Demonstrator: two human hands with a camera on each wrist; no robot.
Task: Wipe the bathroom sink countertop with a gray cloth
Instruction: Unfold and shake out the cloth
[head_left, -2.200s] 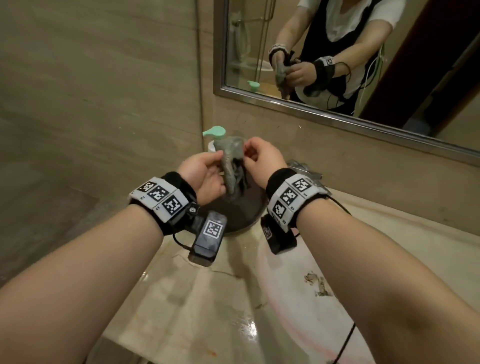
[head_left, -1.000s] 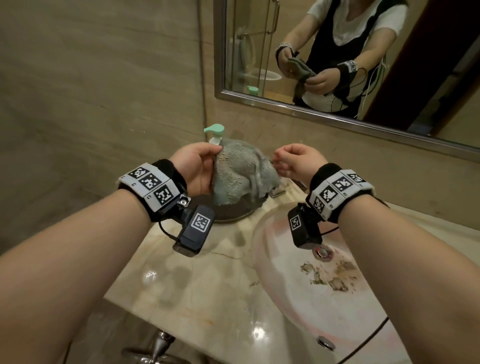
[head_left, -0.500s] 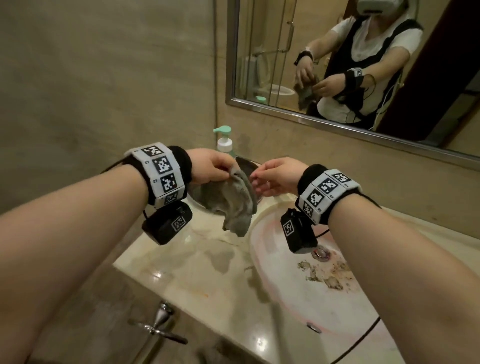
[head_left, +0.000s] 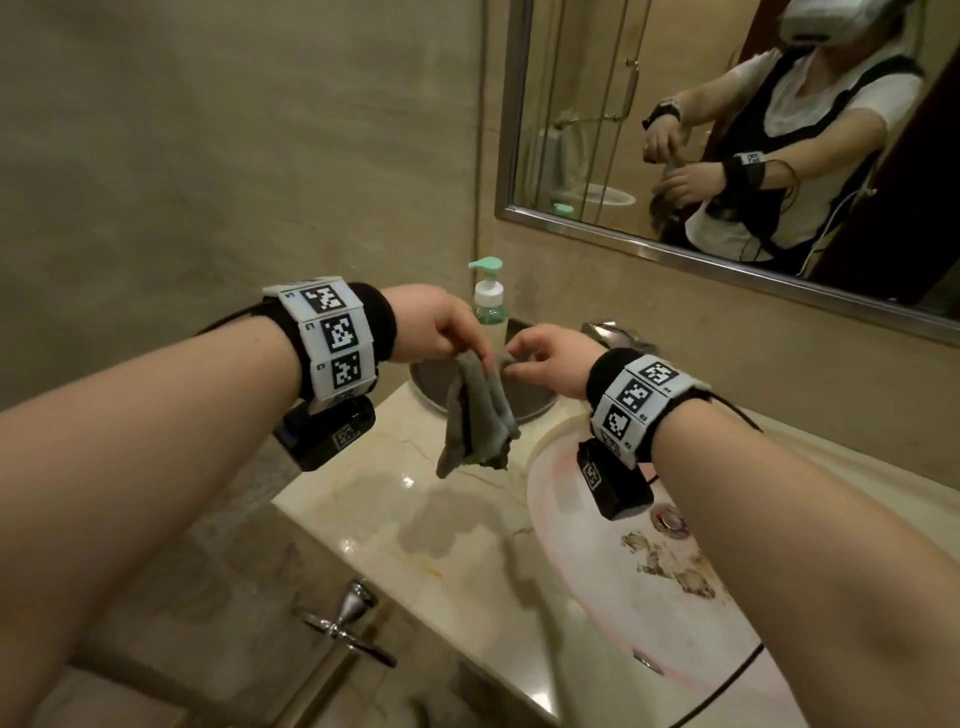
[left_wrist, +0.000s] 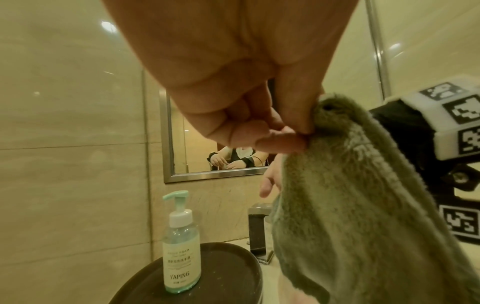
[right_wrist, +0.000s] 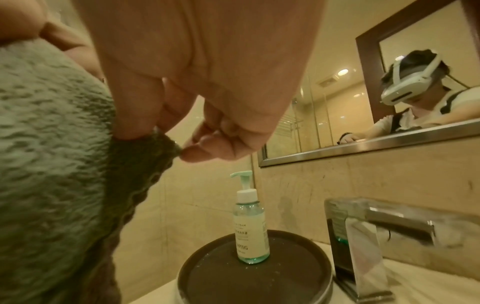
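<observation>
Countertop of polished beige marble (head_left: 395, 525) is carrying the items at its left end, with an oval white basin (head_left: 587, 587), stained near the drain, sitting toward its right. Gray terry cloth (head_left: 480, 415) is hanging folded above the counter's back left corner, clear of the surface. Left hand (head_left: 441, 325) is pinching the cloth's top edge between thumb and fingertips; right hand (head_left: 548, 358) is pinching the same edge just beside it. Round dark brown tray (head_left: 530, 402) is resting at the back left corner, bearing an upright clear pump bottle with mint-green nozzle (head_left: 488, 301). Chrome faucet (head_left: 615, 332) is standing behind the basin. Steel-framed mirror (head_left: 701, 260) is hanging on the back wall.
</observation>
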